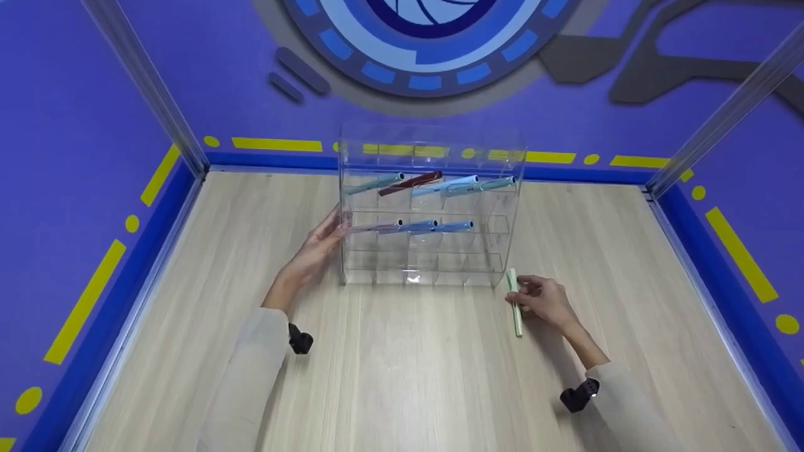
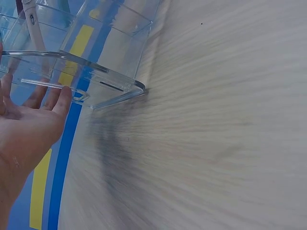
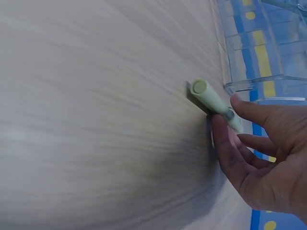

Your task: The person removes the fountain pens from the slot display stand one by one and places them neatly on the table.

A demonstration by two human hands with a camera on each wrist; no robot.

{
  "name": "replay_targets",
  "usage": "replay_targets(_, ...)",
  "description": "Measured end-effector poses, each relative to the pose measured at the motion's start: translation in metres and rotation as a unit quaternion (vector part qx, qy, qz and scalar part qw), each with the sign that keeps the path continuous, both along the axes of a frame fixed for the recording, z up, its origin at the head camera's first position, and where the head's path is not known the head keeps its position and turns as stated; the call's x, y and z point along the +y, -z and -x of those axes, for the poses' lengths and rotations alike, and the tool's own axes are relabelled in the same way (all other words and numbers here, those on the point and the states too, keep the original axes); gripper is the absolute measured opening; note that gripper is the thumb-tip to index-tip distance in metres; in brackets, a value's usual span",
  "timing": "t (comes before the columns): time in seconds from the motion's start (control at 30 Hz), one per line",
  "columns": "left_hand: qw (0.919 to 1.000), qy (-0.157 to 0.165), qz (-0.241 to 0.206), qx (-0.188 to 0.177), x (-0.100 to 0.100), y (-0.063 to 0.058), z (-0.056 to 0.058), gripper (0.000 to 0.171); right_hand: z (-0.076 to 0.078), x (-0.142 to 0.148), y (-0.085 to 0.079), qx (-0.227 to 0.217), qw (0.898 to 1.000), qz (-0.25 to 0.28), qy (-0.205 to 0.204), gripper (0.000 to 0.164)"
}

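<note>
A clear acrylic pen rack [image 1: 342, 251] stands upright on the wooden tabletop. My left hand [image 1: 314, 248] touches its left side panel, fingers extended against the plastic in the left wrist view. Beside the rack's lower right corner, my right hand [image 1: 548, 304] pinches a light green pen [image 1: 517, 321] between thumb and fingers, close over the tabletop. The right wrist view shows the round end of this green pen [image 3: 199, 87] pointing away from the hand. In the rack's upper row lie several pens, among them a dark red pen [image 1: 411, 182]. A lower row holds a pale pen [image 1: 377, 228] and two blue pens [image 1: 456, 226].
Behind the rack rises a purple back wall [image 1: 220, 94] with yellow marks. Side walls with metal-framed edges [image 1: 146, 251] bound the tabletop [image 1: 402, 376] left and right. Each sleeve end carries a small black camera [image 1: 301, 341].
</note>
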State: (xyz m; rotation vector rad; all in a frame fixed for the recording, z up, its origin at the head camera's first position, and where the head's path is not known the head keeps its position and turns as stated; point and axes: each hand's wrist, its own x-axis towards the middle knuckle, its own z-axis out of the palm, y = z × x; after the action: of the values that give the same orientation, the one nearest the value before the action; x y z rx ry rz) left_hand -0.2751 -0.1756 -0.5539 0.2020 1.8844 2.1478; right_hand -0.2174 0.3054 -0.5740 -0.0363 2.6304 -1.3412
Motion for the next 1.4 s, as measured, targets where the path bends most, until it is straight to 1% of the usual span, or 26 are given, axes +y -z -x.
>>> replay_targets(0.07,1.0000,0.002,0.004,-0.002,0.001,-0.001,0.001,0.065,-0.001,0.004,-0.003,-0.014,1.000,0.018,0.000,0.056)
replay_targets(0.2,1.0000,-0.001,0.004,-0.003,0.002,-0.001,0.002,0.066,0.000,0.011,-0.010,-0.018,0.999,0.039,0.000,0.052)
replay_targets(0.3,1.0000,-0.002,0.003,-0.002,0.003,-0.001,0.003,0.067,0.000,0.013,-0.016,-0.016,0.998,0.056,-0.005,0.055)
replay_targets(0.43,0.9999,0.003,0.013,-0.002,0.004,0.000,0.004,0.068,-0.001,0.012,-0.026,-0.018,0.997,0.078,-0.010,0.057)
replay_targets(0.6,0.9999,-0.003,0.014,-0.006,0.003,0.001,0.003,0.067,0.002,0.004,-0.042,-0.006,0.994,0.102,-0.025,0.053)
replay_targets(0.8,0.9998,-0.006,0.016,-0.007,0.002,0.002,0.001,0.066,0.006,-0.006,-0.062,0.018,0.994,0.098,-0.047,0.041)
replay_targets(0.9,0.9997,-0.011,0.014,-0.014,0.002,0.002,-0.001,0.065,0.009,-0.013,-0.069,0.023,0.993,0.100,-0.059,0.041)
replay_targets(1.07,0.9996,-0.013,0.018,-0.018,0.004,0.002,-0.003,0.065,0.013,-0.026,-0.079,0.012,0.991,0.116,-0.057,0.043)
replay_targets(1.13,0.9996,-0.008,0.021,-0.016,0.005,0.002,-0.004,0.066,0.014,-0.032,-0.081,0.014,0.991,0.121,-0.055,0.042)
replay_targets(1.27,0.9996,-0.003,0.024,-0.017,0.005,0.002,-0.005,0.067,0.017,-0.043,-0.085,0.026,0.988,0.144,-0.052,0.039)
replay_targets(1.4,0.9995,-0.003,0.027,-0.016,0.004,0.002,-0.005,0.067,0.019,-0.052,-0.087,0.040,0.982,0.178,-0.045,0.039)
